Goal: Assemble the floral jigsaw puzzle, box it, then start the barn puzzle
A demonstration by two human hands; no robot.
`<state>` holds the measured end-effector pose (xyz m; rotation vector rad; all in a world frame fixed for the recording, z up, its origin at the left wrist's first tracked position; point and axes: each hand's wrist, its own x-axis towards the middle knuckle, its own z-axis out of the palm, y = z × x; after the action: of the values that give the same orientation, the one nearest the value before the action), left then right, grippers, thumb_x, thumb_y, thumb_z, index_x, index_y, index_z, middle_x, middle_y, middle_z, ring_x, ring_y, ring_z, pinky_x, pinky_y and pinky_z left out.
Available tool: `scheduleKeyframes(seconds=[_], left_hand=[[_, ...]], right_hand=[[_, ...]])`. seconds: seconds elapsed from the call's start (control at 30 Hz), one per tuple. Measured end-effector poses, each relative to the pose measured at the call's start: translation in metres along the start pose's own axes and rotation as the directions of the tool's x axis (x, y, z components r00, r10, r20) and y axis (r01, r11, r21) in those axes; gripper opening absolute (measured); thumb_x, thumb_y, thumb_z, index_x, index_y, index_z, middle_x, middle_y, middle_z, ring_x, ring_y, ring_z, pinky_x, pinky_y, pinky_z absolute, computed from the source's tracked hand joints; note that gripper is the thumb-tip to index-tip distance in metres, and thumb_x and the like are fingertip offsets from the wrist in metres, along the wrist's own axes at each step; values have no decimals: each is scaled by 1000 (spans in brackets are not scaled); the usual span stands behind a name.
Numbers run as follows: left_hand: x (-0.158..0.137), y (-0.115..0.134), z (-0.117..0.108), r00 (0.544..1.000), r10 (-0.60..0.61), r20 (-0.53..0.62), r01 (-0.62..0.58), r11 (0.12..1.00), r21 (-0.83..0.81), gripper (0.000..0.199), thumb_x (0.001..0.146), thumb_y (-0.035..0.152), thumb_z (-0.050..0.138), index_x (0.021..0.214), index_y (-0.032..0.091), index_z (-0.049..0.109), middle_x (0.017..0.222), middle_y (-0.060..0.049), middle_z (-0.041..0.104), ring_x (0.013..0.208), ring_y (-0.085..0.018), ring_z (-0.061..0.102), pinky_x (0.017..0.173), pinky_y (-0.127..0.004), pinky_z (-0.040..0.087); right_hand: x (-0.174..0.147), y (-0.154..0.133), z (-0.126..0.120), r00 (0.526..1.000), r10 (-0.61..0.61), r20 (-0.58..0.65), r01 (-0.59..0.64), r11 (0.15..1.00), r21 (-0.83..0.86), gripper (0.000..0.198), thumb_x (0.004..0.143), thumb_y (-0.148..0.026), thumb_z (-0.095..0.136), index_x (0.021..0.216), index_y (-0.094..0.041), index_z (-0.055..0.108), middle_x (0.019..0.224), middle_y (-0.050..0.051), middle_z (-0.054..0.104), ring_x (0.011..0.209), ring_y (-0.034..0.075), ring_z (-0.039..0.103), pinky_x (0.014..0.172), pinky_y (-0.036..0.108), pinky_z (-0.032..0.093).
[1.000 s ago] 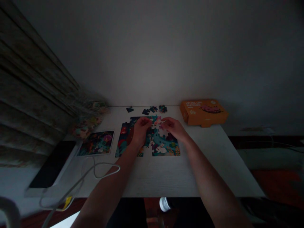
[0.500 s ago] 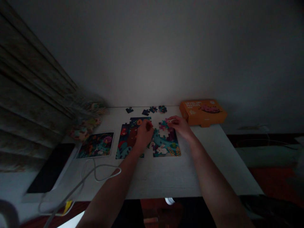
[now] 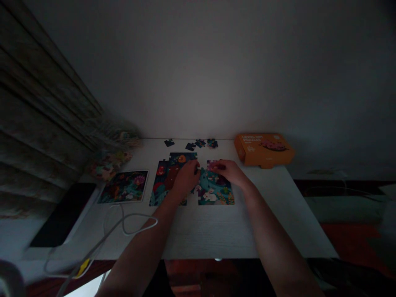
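Two joined parts of a jigsaw puzzle lie side by side on a white table. The left part (image 3: 163,181) shows a brown animal among dark leaves; the right part (image 3: 213,189) has a white rabbit. My right hand (image 3: 229,170) is closed at the upper edge of the right part, its fingers on a pinkish-purple puzzle piece (image 3: 212,165) that lies at or against that part. Over the right side of the left part rests my left hand (image 3: 187,175), with curled fingers near the gap between both parts. What its fingertips hold, if anything, is hidden.
Several loose puzzle pieces (image 3: 192,146) lie along the wall. An orange puzzle box (image 3: 266,150) stands at the back right. Left are a picture card (image 3: 123,187), a plastic bag (image 3: 113,159), a black flat object (image 3: 64,214) and a white cable (image 3: 133,215).
My right hand has come down and slightly left with the puzzle piece, onto the white opening in the right part. The left hand has shifted only a little.
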<state>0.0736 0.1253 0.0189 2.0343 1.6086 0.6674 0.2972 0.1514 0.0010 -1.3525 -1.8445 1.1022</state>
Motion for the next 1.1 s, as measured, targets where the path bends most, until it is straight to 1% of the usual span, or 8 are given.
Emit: scheduleKeyframes(seconds=[0.17,0.3,0.43,0.57,0.67,0.8,0.97,1.1], left_hand=[[-1,-2,2,999,31,31,-32,999,20,18,87,9,57,100,20,61,109,-7,66,102,-22,63,93,-34,49],[0,-3,5,997,49,54,-50,999,7,18,87,8,56,98,20,62,110,-8,66,106,-23,63,97,-35,49],[-1,-2,6,997,36,68,-38,999,31,17,87,9,58,99,20,63,111,-8,66,107,-24,63,98,-37,49],[-1,0,7,999,41,34,-42,999,15,15,89,12,59,101,20,64,111,-8,66,107,-24,64,98,-39,50],[-1,1,9,998,52,-23,-53,997,-50,19,91,15,61,110,19,65,112,-8,67,107,-24,64,100,-39,51],[0,1,12,990,114,-80,-125,979,-159,39,93,21,65,131,18,61,120,-10,67,111,-23,64,102,-40,51],[1,1,13,968,250,-34,-252,948,-194,49,93,21,65,141,25,56,131,-8,66,122,-23,61,107,-42,48],[-1,3,12,968,249,10,-247,962,-114,48,92,25,68,139,25,57,131,-7,66,124,-24,60,109,-43,46]], right_hand=[[-1,-3,1,999,-34,-17,32,996,-87,11,84,-24,75,93,-20,79,92,7,78,86,22,73,80,31,54],[-1,-3,2,999,-25,-21,24,998,-55,11,84,-24,72,93,-20,78,92,7,78,85,21,72,78,30,53],[1,-1,0,1000,14,-24,-13,998,54,16,85,-32,70,91,-20,78,85,5,77,77,20,70,72,30,51],[3,-2,-1,996,48,-81,-38,993,115,29,80,-46,75,90,-20,78,78,5,76,70,19,66,67,30,49],[3,-5,-2,993,79,-91,-56,971,233,40,75,-57,78,87,-19,77,76,5,75,66,18,64,64,30,49],[1,-12,-3,993,100,-70,-68,930,362,49,67,-62,83,88,-19,76,74,4,73,64,16,62,62,29,49],[-1,-17,-4,995,84,-54,-57,925,377,48,66,-61,84,87,-19,77,73,4,72,65,16,62,65,30,49],[-1,-18,-7,997,71,-37,-57,951,304,44,70,-60,81,87,-19,79,76,5,74,70,18,64,70,32,51]])
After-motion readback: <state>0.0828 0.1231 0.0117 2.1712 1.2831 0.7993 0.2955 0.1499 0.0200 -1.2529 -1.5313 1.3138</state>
